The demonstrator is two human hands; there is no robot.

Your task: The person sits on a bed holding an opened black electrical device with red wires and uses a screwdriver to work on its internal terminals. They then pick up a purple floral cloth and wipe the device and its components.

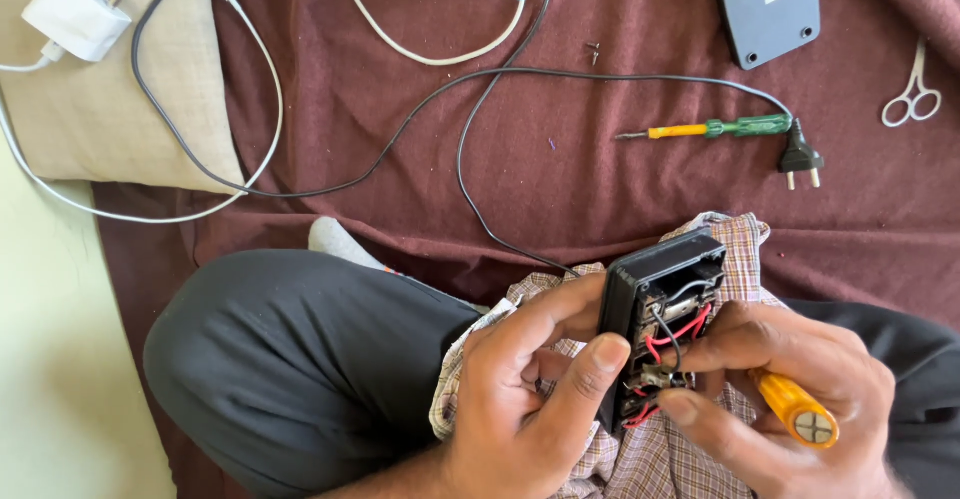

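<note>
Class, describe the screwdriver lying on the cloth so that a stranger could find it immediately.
Start at the maroon cloth and find the black two-pin plug at upper right. Just left of it lies the screwdriver, flat and untouched. Its green handle and yellow shaft distinguish it from the orange-handled one in the right hand.

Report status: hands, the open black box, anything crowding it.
Left hand grips black box, wiring exposed. Right hand holds orange-handled screwdriver at wiring. Checked cloth underneath.
</note>
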